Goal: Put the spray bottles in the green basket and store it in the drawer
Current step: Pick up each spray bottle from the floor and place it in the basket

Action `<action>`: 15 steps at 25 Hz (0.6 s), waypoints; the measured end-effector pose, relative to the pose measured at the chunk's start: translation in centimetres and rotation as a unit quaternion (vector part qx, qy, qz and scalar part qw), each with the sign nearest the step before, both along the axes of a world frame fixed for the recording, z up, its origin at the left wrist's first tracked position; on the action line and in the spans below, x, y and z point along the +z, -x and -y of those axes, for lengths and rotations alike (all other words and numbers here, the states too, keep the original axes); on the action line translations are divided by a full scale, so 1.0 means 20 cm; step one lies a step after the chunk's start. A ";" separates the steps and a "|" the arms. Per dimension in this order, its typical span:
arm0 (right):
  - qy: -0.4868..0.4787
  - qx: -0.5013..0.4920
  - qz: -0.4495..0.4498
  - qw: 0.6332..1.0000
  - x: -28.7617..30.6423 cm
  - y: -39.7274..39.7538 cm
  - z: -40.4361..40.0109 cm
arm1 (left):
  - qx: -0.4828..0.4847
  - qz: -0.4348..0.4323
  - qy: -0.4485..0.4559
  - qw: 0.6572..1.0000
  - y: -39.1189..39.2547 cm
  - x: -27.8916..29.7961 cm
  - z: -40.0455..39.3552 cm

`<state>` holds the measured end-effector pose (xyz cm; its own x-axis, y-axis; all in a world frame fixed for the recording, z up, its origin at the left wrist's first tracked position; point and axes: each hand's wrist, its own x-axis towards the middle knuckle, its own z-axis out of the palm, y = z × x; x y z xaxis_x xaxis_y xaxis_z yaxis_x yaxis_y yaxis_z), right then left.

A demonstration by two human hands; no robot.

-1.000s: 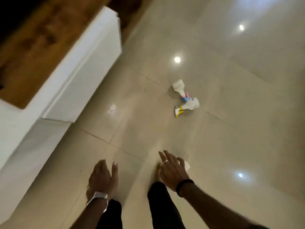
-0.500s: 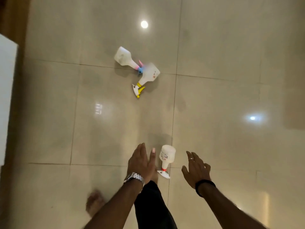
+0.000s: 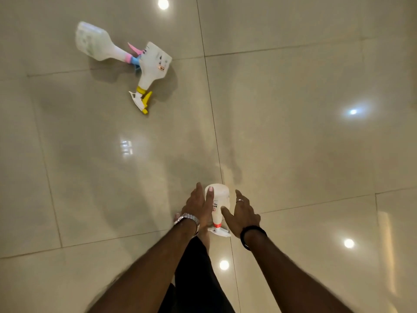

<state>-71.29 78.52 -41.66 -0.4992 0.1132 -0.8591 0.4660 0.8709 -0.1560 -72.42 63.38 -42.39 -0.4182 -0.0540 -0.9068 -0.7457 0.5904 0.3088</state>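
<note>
Head view: our spread left hand (image 3: 199, 205) and right hand (image 3: 242, 211) flank the red-collared white plastic spray bottle (image 3: 218, 199) (ungrasped); basket unseen, nothing stored.

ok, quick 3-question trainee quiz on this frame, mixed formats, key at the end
1. True or false: the green basket is in view.
2. How many spray bottles lie on the floor?
3. Multiple choice: the bottle between the hands has a collar that is A) yellow B) red C) pink.

Key
1. False. Only floor tiles, bottles, arms and a dark trouser leg show.
2. Three: the pink and blue trigger bottle, the yellow trigger bottle whose body lies against the pink and blue trigger, and the red collar bottle.
3. B. The left hand and right hand flank it, both open; a finger of each overlaps its body, but no grip has closed.
</note>
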 end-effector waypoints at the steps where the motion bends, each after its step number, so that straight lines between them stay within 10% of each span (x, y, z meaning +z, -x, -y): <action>1: 0.009 -0.029 0.001 1.000 -0.06 -0.01 0.00 | 0.036 0.009 -0.011 0.999 0.00 -0.07 -0.02; 6: 0.152 -0.199 0.058 0.967 -0.20 -0.02 0.06 | 0.148 0.057 -0.047 0.986 -0.02 -0.21 -0.10; 15: 0.170 -0.093 -0.014 0.981 0.35 0.35 0.19 | 0.207 0.006 -0.064 0.976 0.19 0.34 0.09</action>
